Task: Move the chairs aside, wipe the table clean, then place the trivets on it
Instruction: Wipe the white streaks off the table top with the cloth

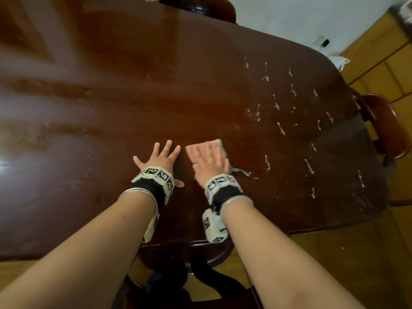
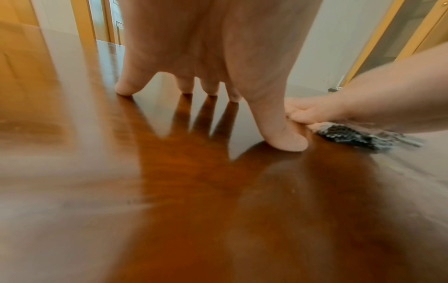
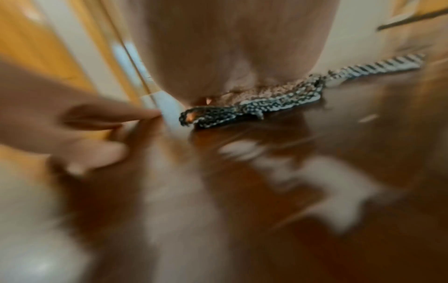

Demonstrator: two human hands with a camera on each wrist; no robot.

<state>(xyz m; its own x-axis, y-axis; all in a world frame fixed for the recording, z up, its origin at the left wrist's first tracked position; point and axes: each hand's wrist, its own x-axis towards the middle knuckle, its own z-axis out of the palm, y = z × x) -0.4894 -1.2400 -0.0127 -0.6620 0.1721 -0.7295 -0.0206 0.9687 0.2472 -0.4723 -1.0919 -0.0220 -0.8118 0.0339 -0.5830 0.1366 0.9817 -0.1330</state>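
You've got a dark red-brown glossy table (image 1: 200, 85) w/ white streaks (image 1: 281, 128) on its right part. The cloth (image 3: 278, 95) on the table is black-and-white speckled, striped at one end. Floor (image 1: 390, 63) beside the table: yellow-tan.

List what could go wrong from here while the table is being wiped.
1. The white streaks lie to the right of the cloth; the right hand may smear them rather than lift them.
2. The left hand is spread flat on the glossy table and could slip or leave prints.
3. A chair stands at the table's right end, so a far reach might knock it.
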